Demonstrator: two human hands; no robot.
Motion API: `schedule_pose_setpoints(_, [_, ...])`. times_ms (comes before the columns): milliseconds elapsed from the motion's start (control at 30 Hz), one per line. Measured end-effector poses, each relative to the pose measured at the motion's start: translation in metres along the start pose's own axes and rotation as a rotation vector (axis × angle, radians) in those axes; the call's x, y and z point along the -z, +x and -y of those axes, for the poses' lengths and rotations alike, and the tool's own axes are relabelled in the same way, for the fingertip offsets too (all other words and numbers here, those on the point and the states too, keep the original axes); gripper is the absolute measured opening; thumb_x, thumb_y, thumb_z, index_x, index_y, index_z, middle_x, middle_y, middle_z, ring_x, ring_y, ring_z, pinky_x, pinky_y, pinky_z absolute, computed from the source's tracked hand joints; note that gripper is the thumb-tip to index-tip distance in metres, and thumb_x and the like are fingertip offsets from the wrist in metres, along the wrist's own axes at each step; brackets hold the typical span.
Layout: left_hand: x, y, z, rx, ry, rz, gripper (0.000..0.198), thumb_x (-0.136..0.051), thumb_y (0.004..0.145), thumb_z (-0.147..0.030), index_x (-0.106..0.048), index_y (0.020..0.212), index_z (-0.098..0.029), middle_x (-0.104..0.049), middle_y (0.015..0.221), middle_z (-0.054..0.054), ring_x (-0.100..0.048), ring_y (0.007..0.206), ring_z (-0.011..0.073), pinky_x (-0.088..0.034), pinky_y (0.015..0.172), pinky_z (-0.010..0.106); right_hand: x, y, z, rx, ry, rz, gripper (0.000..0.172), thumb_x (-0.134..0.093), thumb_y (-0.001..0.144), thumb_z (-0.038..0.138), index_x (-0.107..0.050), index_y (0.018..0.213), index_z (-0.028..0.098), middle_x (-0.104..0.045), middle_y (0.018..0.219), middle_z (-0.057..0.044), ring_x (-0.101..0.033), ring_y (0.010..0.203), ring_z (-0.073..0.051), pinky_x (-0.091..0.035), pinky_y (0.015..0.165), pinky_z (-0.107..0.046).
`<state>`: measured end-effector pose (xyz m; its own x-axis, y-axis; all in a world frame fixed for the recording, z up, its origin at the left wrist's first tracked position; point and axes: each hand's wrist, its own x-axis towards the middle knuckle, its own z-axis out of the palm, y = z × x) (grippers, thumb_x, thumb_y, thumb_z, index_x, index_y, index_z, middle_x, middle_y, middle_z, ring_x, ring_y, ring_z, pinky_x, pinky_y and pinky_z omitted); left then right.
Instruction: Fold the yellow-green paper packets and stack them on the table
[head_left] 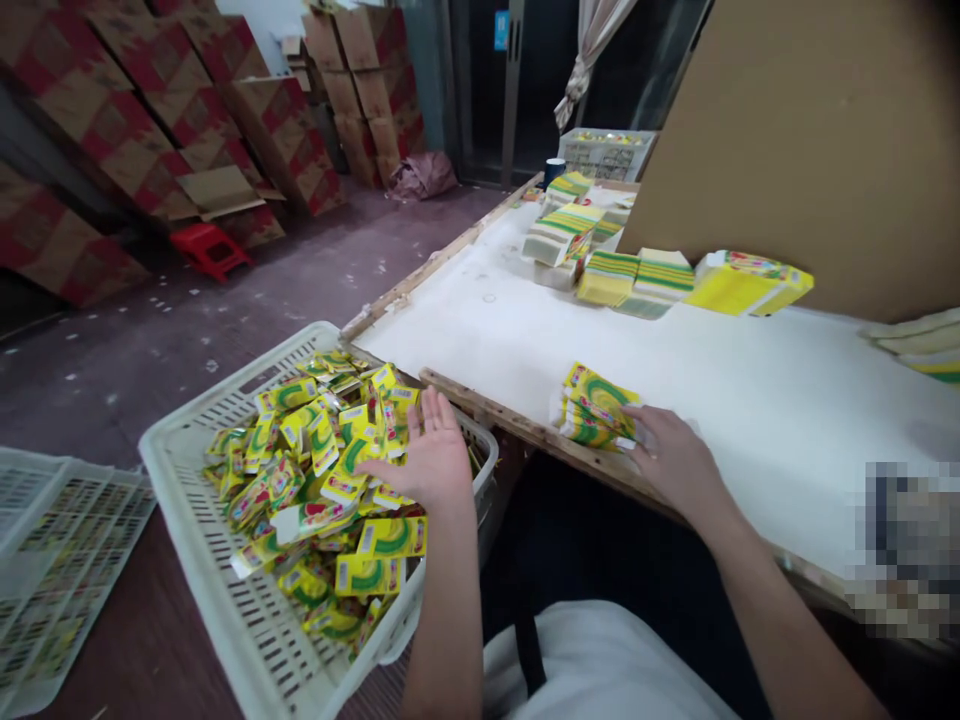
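My left hand [435,455] is open, palm up with fingers spread, over the right side of a white plastic basket [247,620]. Nothing lies in that palm. Small yellow-and-green printed boxes [381,577] fill the basket in a loose heap. At the table's near edge, my right hand [671,455] grips the right end of a small bunch of flattened yellow boxes [592,405] between thumb and fingers. Part of its grip is hidden behind the back of the hand.
On the white table [480,300], several stacks of flat boxes [607,277] stand before a large cardboard sheet [765,150]. Another basket [45,560] sits on the floor at left. Cartons [292,140] and a red stool [210,248] are farther back.
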<state>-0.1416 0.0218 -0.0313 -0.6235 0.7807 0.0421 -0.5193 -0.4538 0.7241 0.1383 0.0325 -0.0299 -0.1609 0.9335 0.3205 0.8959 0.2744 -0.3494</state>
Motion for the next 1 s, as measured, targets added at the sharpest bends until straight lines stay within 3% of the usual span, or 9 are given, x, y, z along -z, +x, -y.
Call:
schedule_pose_setpoints(167, [-0.017,-0.007,-0.006,0.044,-0.082,-0.128,0.058,-0.033,0.072,-0.072,-0.051,0.091,-0.021,-0.058,0.107,0.01,-0.056,0.107,0.0196,-0.045,0.093,0.037,0.001,0.001,0.001,0.041,-0.074,0.019,0.038,-0.046,0.071,0.013,-0.057,0.107,0.017,-0.063,0.105,-0.011,-0.058,0.095,-0.026,-0.047,0.083,-0.042])
schedule_pose_setpoints(300, [-0.044,0.017,-0.023,-0.065,-0.064,-0.142,0.028,-0.054,0.076,-0.043,-0.051,0.094,-0.022,-0.056,0.101,0.003,-0.06,0.091,0.0122,-0.047,0.086,0.03,0.004,0.001,0.0,0.053,-0.132,0.033,0.037,-0.047,0.072,0.013,-0.058,0.107,0.015,-0.063,0.104,-0.012,-0.059,0.092,-0.027,-0.047,0.082,-0.041])
schedule_pose_setpoints(433, [-0.072,0.058,-0.024,-0.182,0.328,-0.039,0.031,-0.055,0.076,-0.04,-0.048,0.1,-0.021,-0.054,0.105,0.006,-0.058,0.092,0.0149,-0.047,0.081,0.032,0.005,0.003,-0.002,0.059,-0.173,0.07,0.035,-0.048,0.072,0.014,-0.058,0.106,0.016,-0.063,0.103,-0.011,-0.06,0.092,-0.026,-0.048,0.08,-0.038])
schedule_pose_setpoints(500, [-0.069,0.073,-0.021,-0.231,0.747,0.148,0.037,-0.055,0.076,-0.042,-0.049,0.103,-0.019,-0.054,0.109,0.01,-0.054,0.101,0.0196,-0.043,0.087,0.037,0.005,0.005,-0.003,0.049,-0.198,0.084,0.035,-0.048,0.073,0.015,-0.058,0.107,0.016,-0.063,0.103,-0.011,-0.061,0.092,-0.027,-0.048,0.078,-0.038])
schedule_pose_setpoints(567, [-0.05,0.075,-0.018,-0.311,1.274,0.415,0.048,-0.06,0.072,-0.045,-0.05,0.109,-0.017,-0.053,0.116,0.013,-0.047,0.113,0.025,-0.034,0.097,0.043,0.005,0.006,-0.003,0.041,-0.227,0.098,0.035,-0.047,0.075,0.015,-0.058,0.108,0.015,-0.063,0.103,-0.013,-0.061,0.092,-0.027,-0.048,0.076,-0.038])
schedule_pose_setpoints(633, [-0.018,0.065,-0.015,-0.31,1.644,0.525,0.057,-0.064,0.066,-0.05,-0.052,0.111,-0.018,-0.05,0.121,0.015,-0.039,0.12,0.0318,-0.026,0.101,0.051,0.005,0.007,-0.004,0.031,-0.241,0.106,0.035,-0.046,0.076,0.015,-0.058,0.108,0.014,-0.062,0.103,-0.014,-0.061,0.089,-0.028,-0.048,0.075,-0.038])
schedule_pose_setpoints(733, [0.038,0.041,-0.013,-0.256,1.791,0.563,0.062,-0.074,0.053,-0.049,-0.057,0.105,-0.018,-0.047,0.128,0.019,-0.032,0.125,0.0401,-0.017,0.102,0.059,0.004,0.006,-0.006,0.022,-0.214,0.114,0.033,-0.048,0.076,0.015,-0.058,0.107,0.014,-0.062,0.104,-0.014,-0.061,0.088,-0.027,-0.048,0.075,-0.037])
schedule_pose_setpoints(833, [0.083,0.03,-0.016,-0.233,1.879,0.557,0.06,-0.076,0.054,-0.039,-0.057,0.109,-0.023,-0.037,0.139,0.015,-0.017,0.133,0.0399,-0.004,0.104,0.06,0.002,0.005,-0.01,0.015,-0.174,0.117,0.034,-0.05,0.076,0.015,-0.058,0.108,0.014,-0.061,0.106,-0.013,-0.061,0.091,-0.027,-0.048,0.076,-0.036])
schedule_pose_setpoints(1000, [0.111,0.054,-0.035,-0.221,1.9,0.444,0.062,-0.067,0.065,-0.038,-0.049,0.121,-0.018,-0.024,0.145,0.021,-0.005,0.133,0.0465,0.001,0.096,0.069,0.0,0.004,-0.012,0.013,-0.147,0.125,0.036,-0.053,0.075,0.016,-0.058,0.11,0.012,-0.061,0.106,-0.012,-0.059,0.093,-0.026,-0.048,0.081,-0.036])
